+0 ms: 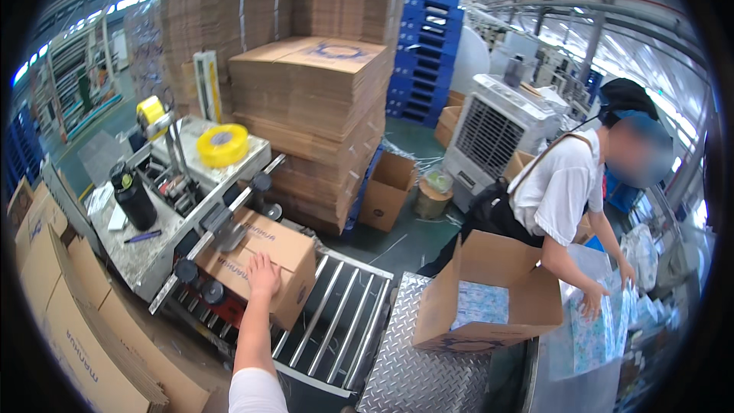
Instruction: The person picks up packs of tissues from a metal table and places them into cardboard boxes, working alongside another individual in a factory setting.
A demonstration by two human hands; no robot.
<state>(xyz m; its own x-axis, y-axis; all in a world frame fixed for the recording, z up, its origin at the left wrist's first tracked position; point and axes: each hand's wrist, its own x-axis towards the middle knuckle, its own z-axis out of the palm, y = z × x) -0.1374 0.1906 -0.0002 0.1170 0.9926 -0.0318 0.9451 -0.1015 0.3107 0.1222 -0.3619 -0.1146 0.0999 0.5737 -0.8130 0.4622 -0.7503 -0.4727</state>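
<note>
My left hand [264,276] lies palm down on top of a closed cardboard carton [287,249] that bears printed writing. Its fingers are spread on the lid and grip nothing. The carton sits on a roller conveyor [335,304], partly inside a carton sealing machine [226,229] with black rollers at its sides. My right hand is out of view. To the right of the conveyor, an open carton [499,298] with blue patterned packs [481,304] inside stands by a diamond-plate metal surface [401,344].
A co-worker [556,189] bends at the right, both hands on blue patterned packs [593,327]. Yellow tape [222,145], a black bottle [133,198] and a pen [142,236] lie on the machine. Flat cartons [309,92] are stacked behind; others [86,321] lean at left.
</note>
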